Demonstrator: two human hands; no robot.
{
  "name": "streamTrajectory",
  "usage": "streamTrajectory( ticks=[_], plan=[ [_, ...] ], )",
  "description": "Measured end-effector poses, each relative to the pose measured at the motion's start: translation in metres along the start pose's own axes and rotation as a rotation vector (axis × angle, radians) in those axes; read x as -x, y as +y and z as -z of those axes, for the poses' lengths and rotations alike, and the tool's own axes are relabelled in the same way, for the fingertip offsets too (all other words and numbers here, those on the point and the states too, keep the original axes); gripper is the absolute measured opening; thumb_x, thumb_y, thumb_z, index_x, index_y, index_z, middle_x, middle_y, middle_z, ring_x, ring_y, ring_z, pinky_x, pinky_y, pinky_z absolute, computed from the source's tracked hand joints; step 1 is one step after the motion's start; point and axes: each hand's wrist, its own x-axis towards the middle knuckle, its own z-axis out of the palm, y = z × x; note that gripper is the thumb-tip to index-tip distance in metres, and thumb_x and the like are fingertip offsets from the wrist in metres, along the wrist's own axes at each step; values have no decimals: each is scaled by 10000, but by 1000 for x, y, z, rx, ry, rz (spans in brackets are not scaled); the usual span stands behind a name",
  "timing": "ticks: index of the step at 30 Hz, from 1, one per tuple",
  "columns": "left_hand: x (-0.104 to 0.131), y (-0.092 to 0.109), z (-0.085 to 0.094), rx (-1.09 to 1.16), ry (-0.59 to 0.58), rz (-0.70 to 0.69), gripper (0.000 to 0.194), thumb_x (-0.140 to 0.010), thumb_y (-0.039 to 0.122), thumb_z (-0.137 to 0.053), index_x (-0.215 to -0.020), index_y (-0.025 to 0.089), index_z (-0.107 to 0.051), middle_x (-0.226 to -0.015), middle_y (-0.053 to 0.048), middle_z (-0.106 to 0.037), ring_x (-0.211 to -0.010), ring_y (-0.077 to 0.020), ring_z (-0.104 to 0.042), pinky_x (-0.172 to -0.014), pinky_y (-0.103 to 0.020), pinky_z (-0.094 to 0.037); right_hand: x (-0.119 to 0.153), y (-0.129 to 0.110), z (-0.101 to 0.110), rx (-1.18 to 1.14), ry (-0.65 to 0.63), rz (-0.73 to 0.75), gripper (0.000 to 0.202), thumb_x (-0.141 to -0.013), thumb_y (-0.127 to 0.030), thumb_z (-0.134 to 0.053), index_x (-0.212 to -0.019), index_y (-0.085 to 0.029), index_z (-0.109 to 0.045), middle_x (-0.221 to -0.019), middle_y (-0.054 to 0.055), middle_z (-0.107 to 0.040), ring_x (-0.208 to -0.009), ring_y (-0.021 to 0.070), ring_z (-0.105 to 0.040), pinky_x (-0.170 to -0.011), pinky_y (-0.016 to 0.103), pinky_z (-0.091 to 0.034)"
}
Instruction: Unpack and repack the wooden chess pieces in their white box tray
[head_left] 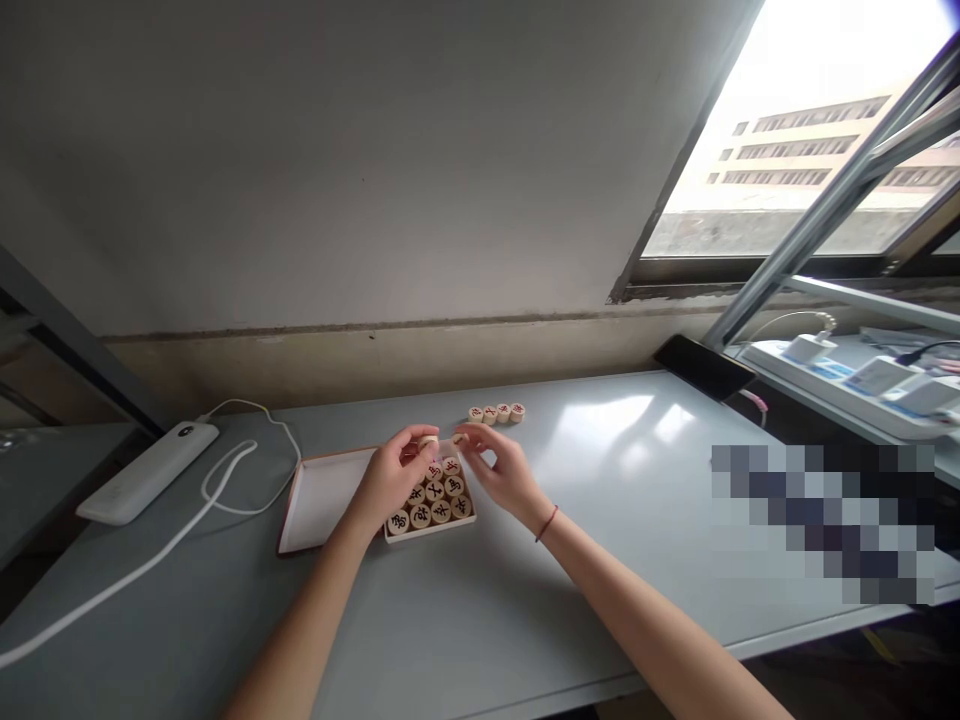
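A shallow box (430, 537) of round Chinese chess pieces lies on the desk, its pieces marked with black or red characters. Over the box's far left part, my left hand (399, 466) pinches a Chinese chess piece (428, 441) between thumb and fingers. My right hand (504, 470) is at the far right corner, its fingertips closed on another Chinese chess piece (459, 438). Beyond the hands stands a short row of stacked Chinese chess pieces (504, 413) with red characters. The lid (328, 503) lies beside the box on the left, inner side up. My left hand hides part of both.
A white power bank (150, 472) with a white cable (161, 552) lies at the left. On the right are a black object (703, 367) by the wall, a metal frame, and a white power strip (847, 385) with plugs. A blurred-out patch covers the desk's right end.
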Motion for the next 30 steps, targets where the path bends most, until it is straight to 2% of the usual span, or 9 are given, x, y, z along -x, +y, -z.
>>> streamTrajectory(
  ticks=[3, 5, 10, 14, 17, 20, 22, 26, 30],
  plan=[
    [-3, -6, 1, -23, 140, -3, 333, -791, 413, -592, -1042, 197, -626, -916, -35, -657, -820, -170, -631, -701, -259, -517, -6, 21, 11, 103, 64, -181, 231, -871, -326, -468, -1014, -215, -612, -871, 49, -697, -707, 168, -616, -657, 287, -476],
    [-4, -7, 2, -18, 155, 2, 328, -762, 350, -608, -1053, 201, -618, -941, -31, -657, -833, -165, -633, -707, -256, -525, -7, 35, 16, 198, 48, -240, 206, -858, -345, -476, -974, -223, -593, -782, 27, -683, -628, 167, -585, -609, 288, -454],
    [-2, -5, -1, -82, 115, 53, 370, -777, 301, -595, -1131, 195, -582, -879, -25, -665, -774, -164, -649, -699, -284, -549, -7, 51, 14, 375, 54, -195, 188, -864, -343, -447, -839, -209, -576, -763, 49, -650, -634, 191, -560, -612, 322, -445],
    [2, -4, -11, -335, 117, -150, 282, -810, 315, -611, -1076, 220, -616, -962, -34, -656, -833, -180, -648, -795, -311, -528, -2, 28, 9, 333, 132, -55, 257, -878, -397, -477, -882, -186, -622, -875, 93, -653, -776, 207, -573, -701, 337, -468],
    [6, -4, -20, -475, 114, -315, 229, -843, 299, -599, -1062, 240, -631, -1030, -35, -606, -926, -188, -625, -838, -298, -501, 1, 0, 3, 50, -29, -88, 310, -887, -446, -487, -942, -185, -644, -859, 61, -674, -718, 164, -584, -626, 273, -473],
    [8, -6, -24, -521, 111, -356, 241, -869, 284, -576, -1105, 253, -612, -1028, -33, -586, -939, -182, -612, -845, -292, -491, 1, -12, 0, -228, -115, -184, 341, -866, -478, -514, -904, -169, -653, -844, 60, -687, -716, 162, -616, -618, 266, -493],
    [8, -7, -22, -545, 114, -342, 312, -861, 302, -591, -1170, 261, -578, -1061, -35, -583, -964, -191, -602, -871, -313, -484, -2, -4, 3, -282, -64, -229, 344, -832, -487, -558, -882, -161, -654, -850, 72, -696, -749, 179, -637, -648, 281, -506],
    [4, -8, -13, -552, 148, -294, 359, -876, 338, -555, -1224, 255, -541, -1094, -49, -582, -969, -197, -594, -854, -324, -501, -9, 29, 16, -98, 101, -296, 315, -807, -481, -583, -864, -177, -643, -840, 72, -709, -781, 202, -657, -697, 314, -501],
    [2, -9, -8, -547, 142, -256, 276, -899, 303, -476, -1138, 234, -595, -1097, -60, -587, -930, -188, -601, -804, -309, -519, -12, 48, 18, 126, 106, -295, 291, -832, -480, -523, -786, -201, -592, -770, 47, -694, -690, 191, -632, -628, 302, -465]
  ],
)
